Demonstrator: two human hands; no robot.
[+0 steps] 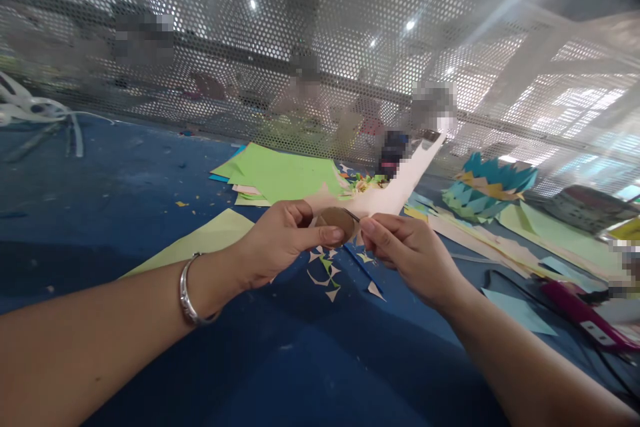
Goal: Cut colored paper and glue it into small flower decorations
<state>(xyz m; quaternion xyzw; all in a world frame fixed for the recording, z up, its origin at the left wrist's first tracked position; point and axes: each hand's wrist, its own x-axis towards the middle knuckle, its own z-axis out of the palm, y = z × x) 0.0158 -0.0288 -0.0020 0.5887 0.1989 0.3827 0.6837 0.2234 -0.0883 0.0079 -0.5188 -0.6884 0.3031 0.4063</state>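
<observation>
A round brown disc point(336, 221), perhaps a roll, is pinched between the thumb and fingers of my left hand point(295, 235). My right hand point(400, 240) is closed at the disc's right edge, its thumb and forefinger pinching a thin dark strip point(349, 213) that runs along the rim. What the strip is made of cannot be made out. Both hands are raised over the blue table point(300, 353). Below them lie small cut paper scraps point(330, 273) and a slim blue stick point(364, 263). Right behind the hands stands a large pale pink paper piece point(407, 177) with a jagged edge.
Green sheets point(285, 173) are stacked behind my left hand, with a yellow-green sheet point(200, 240) nearer. A folded paper crown-like ring point(490, 187), paper strips point(480, 240) and a magenta power strip point(585, 313) with a black cable are on the right. A perforated screen point(225, 80) borders the table.
</observation>
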